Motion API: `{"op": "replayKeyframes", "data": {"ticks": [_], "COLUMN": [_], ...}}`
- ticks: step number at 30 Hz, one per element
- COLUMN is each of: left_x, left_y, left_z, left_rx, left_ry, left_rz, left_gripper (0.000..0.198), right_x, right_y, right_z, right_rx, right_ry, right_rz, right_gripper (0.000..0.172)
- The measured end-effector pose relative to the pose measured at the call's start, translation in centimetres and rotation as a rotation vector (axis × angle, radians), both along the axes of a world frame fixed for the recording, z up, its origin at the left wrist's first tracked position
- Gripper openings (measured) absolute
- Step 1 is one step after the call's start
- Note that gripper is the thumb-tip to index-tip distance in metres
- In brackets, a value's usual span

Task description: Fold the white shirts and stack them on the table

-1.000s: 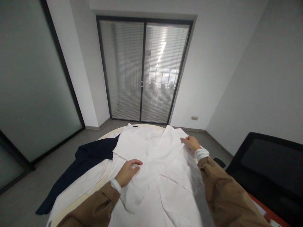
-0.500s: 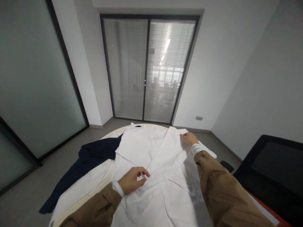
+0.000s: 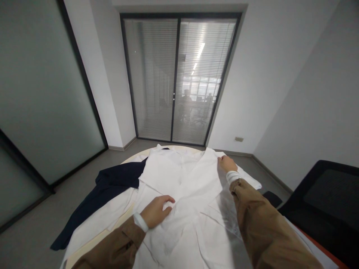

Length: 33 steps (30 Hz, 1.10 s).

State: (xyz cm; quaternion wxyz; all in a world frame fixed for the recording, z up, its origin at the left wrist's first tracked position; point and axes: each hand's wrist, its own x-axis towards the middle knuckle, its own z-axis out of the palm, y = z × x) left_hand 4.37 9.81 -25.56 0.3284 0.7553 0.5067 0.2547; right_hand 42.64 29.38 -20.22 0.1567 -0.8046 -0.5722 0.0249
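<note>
A white top with a V-shaped neckline is spread over a round table, creased in its lower part. My right hand pinches its edge near the shoulder on the right. Lower down, my left hand rests against the cloth at the front, thumb and forefinger curved with a gap between them. Under the top's left side, a navy garment sticks out and hangs past the table. More white cloth lies below the navy one, and a clear plastic piece shows beside my right forearm.
The pale table rim shows at the lower left. A black mesh chair stands at the right, near an orange-red edge. Beyond the table are glass doors with blinds and a frosted glass panel.
The front flap of the top now lies flatter, toward the right, opening the neckline. My left thumb and forefinger have parted slightly. My right hand keeps its pinch on the edge.
</note>
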Motion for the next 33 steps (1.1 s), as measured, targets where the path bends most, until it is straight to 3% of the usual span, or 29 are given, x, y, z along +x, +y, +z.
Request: {"op": "replayKeyframes", "data": {"ticks": [4, 9, 14, 16, 18, 20, 22, 24, 27, 31, 33], "left_x": [-0.3, -0.5, -0.5, -0.7, -1.0, -1.5, -2.0, -2.5, -3.2, -3.8, -3.8], "left_y": [0.1, 0.1, -0.2, -0.4, -0.5, -0.5, -0.2, 0.2, 0.7, 1.0, 1.1], "left_z": [-0.5, -0.5, 0.1, 0.7, 1.1, 1.3, 1.3, 1.1, 0.8, 0.3, -0.1], "left_rx": [0.094, 0.138, 0.141, 0.111, 0.054, -0.010, -0.056, -0.080, -0.087, -0.095, -0.059], "left_ry": [0.002, 0.050, 0.103, 0.111, 0.112, 0.089, 0.042, -0.022, -0.054, 0.047, 0.057], "left_rz": [0.041, -0.002, 0.054, 0.055, 0.016, -0.039, -0.065, -0.070, -0.046, -0.029, -0.025], "left_gripper": [0.028, 0.031, 0.031, 0.039, 0.060, 0.081, 0.090, 0.084, 0.069, 0.058, 0.054], "right_x": [-0.4, -1.0, -3.6, -5.7, -8.1, -10.6, -12.9, -14.6, -15.9, -15.3, -14.5], "right_y": [-0.1, -0.7, -2.7, -4.0, -5.7, -7.9, -10.4, -12.9, -16.0, -18.0, -18.4], "right_z": [0.3, 1.0, 2.0, 2.4, 2.4, 1.9, 0.9, -0.4, -2.4, -4.5, -5.2], "right_rx": [0.006, 0.021, 0.226, 0.253, 0.150, -0.022, -0.144, -0.205, -0.240, -0.302, -0.254], "right_ry": [-0.024, -0.045, -0.144, -0.113, -0.041, 0.021, 0.042, 0.062, 0.094, 0.118, 0.094], "right_rz": [-0.003, 0.021, 0.041, 0.123, 0.245, 0.383, 0.514, 0.556, 0.497, 0.551, 0.599], "right_gripper": [0.039, 0.034, 0.040, 0.039, 0.036, 0.037, 0.048, 0.058, 0.067, 0.071, 0.069]}}
